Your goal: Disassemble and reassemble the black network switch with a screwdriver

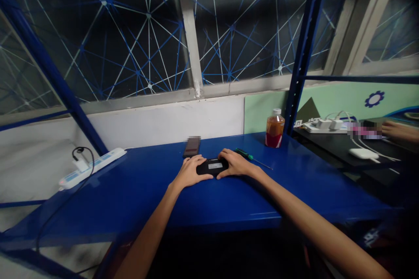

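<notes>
Between my hands, at the middle of the blue table, is a flat black device [205,168] with a pale label on its upper face; its exact kind does not show. My left hand [190,171] grips its left end, thumb along the near edge and fingers over the far edge. On the right end, my right hand [236,164] holds it the same way. A phone [192,146] lies just beyond my left hand. Past my right hand rests a screwdriver [245,154] with a green and black handle, its thin shaft pointing right.
A drink bottle [275,128] stands at the table's [131,209] back right. On the left edge lies a white power strip [93,168] with a black cable. Blue metal posts [303,48] flank the table. At far right, another person's hand [401,130] is over a black table holding chargers.
</notes>
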Motion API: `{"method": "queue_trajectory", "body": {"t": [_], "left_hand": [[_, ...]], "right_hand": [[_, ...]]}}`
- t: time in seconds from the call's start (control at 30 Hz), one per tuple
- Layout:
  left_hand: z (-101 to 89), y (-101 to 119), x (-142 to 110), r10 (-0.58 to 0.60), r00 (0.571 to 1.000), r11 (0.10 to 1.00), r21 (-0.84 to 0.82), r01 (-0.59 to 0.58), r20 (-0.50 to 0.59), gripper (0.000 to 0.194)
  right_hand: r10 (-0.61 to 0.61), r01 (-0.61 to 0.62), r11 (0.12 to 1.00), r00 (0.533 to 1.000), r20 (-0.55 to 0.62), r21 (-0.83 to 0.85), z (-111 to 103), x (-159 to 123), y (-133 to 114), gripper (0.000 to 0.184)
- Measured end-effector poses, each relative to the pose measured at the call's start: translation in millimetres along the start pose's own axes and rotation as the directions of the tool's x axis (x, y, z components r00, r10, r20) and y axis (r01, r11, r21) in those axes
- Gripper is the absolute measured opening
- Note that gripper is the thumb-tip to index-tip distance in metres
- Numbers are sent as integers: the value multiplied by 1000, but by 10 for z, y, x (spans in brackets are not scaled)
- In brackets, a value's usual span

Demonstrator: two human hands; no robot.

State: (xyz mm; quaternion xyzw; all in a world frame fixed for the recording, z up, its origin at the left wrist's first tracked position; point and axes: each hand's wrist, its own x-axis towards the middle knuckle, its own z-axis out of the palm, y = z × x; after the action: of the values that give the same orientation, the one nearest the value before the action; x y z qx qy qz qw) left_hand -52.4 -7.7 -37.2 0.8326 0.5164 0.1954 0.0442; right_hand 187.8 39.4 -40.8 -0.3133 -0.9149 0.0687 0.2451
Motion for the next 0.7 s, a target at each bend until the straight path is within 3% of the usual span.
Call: {"method": "queue_trajectory", "body": {"t": [0.7], "left_hand": [[-10,-27,14,18,999,1000,-16,-17,28,80]], "right_hand": [[37,-37,999,999,35,6,-13,-4,-4,73]]}}
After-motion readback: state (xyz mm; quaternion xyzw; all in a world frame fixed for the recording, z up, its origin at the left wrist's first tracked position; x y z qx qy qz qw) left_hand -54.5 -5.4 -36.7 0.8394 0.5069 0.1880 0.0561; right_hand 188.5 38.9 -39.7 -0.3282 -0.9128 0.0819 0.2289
